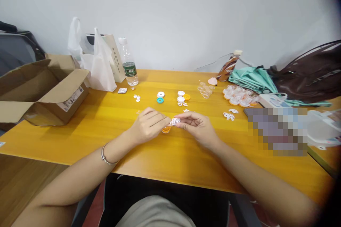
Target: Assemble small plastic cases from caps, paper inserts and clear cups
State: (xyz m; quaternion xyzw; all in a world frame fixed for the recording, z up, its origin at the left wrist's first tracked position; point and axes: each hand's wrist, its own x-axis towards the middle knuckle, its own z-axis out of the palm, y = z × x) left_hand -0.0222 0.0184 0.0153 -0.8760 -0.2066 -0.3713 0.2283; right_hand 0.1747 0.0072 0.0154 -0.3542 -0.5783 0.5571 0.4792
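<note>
My left hand and my right hand meet over the middle of the yellow table. Both pinch a small white patterned piece between their fingertips. An orange ring lies on the table just under the left fingers. A metal bracelet sits on my left wrist. Behind the hands lie a white disc, a teal ring, two white caps and an orange ring. Small white cut-out pieces lie to the right.
An open cardboard box stands at the left edge. White plastic bags and a water bottle stand at the back. A brown bottle, a teal umbrella, a dark bag and a heap of orange-and-clear capsules fill the back right.
</note>
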